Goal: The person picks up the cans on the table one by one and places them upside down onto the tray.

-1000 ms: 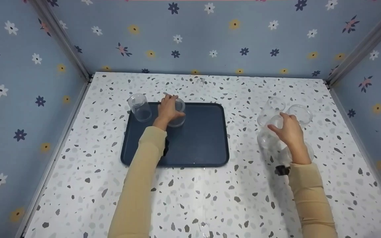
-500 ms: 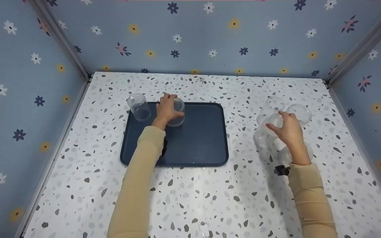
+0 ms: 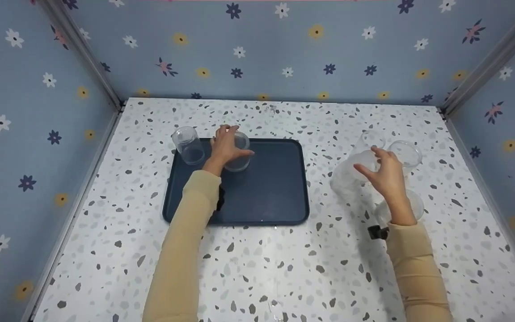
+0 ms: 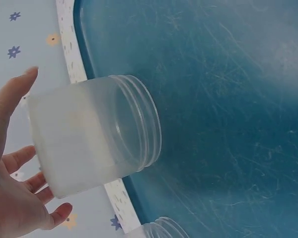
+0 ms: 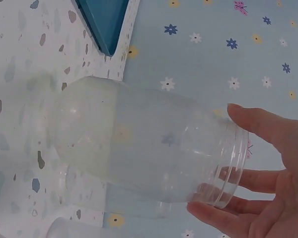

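On the dark blue tray [image 3: 266, 192], a clear plastic jar [image 4: 84, 134] stands upside down, its threaded mouth against the tray. My left hand [image 3: 225, 147] is around the jar's upturned base, thumb and fingers spread, with gaps to the jar in the left wrist view. Another upside-down clear jar [image 3: 191, 150] stands at the tray's back left corner. Right of the tray, my right hand [image 3: 386, 174] grips a larger clear jar [image 5: 154, 144] at its threaded mouth, thumb on one side and fingers on the other. This jar is mouth-up and leans, base toward the tray.
Several more clear containers sit around the right hand: one behind it [image 3: 372, 139], a round one [image 3: 406, 153] at the back right, and one [image 3: 414, 208] beside the wrist, partly covered. Flowered panels [image 3: 284, 49] wall in the speckled table [image 3: 257, 268] at the back and sides.
My right hand has shifted slightly left, bringing the larger jar toward the tray. My left thumb has spread away from the jar on the tray.
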`<action>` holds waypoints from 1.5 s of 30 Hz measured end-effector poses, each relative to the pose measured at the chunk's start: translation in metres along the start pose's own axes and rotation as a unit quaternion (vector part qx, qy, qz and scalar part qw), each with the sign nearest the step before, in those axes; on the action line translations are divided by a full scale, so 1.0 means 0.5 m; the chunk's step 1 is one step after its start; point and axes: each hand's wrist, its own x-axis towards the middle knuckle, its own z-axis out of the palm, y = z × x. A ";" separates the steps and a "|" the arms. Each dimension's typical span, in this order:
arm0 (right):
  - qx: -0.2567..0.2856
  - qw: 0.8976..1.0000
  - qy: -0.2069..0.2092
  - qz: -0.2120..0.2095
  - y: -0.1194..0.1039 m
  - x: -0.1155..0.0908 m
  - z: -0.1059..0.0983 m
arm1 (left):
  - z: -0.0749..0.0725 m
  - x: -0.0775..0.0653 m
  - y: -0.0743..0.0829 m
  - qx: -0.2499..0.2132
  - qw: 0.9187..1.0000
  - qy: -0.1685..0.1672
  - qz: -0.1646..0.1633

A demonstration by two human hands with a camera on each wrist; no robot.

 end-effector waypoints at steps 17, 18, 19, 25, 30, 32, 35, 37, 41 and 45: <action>0.134 0.987 0.084 -0.016 -0.011 -0.001 0.029 | -0.043 -0.035 0.033 -0.096 0.993 0.067 0.030; 0.143 0.986 0.089 -0.017 -0.012 -0.001 0.031 | -0.043 -0.037 0.034 -0.102 0.991 0.073 0.034; 0.153 0.984 0.093 -0.019 -0.013 -0.001 0.032 | -0.044 -0.039 0.035 -0.112 0.990 0.080 0.040; 0.210 0.970 0.118 -0.032 -0.020 -0.001 0.043 | -0.044 -0.050 0.050 -0.167 0.975 0.119 0.086; 0.249 0.960 0.126 -0.035 -0.030 -0.001 0.050 | -0.044 -0.062 0.070 -0.195 0.966 0.137 0.104; 0.259 0.957 0.128 -0.036 -0.047 -0.006 0.046 | -0.043 -0.067 0.078 -0.205 0.963 0.139 0.107; 0.278 0.951 0.131 -0.042 -0.070 -0.014 0.042 | -0.038 -0.073 0.088 -0.220 0.958 0.143 0.115; 0.289 0.947 0.131 -0.045 -0.081 -0.018 0.042 | -0.034 -0.077 0.093 -0.226 0.954 0.150 0.124; 0.318 0.939 0.122 -0.044 -0.083 -0.018 0.050 | -0.023 -0.084 0.102 -0.233 0.947 0.166 0.147; 0.356 0.926 0.117 -0.047 -0.086 -0.015 0.060 | -0.015 -0.093 0.113 -0.262 0.938 0.162 0.160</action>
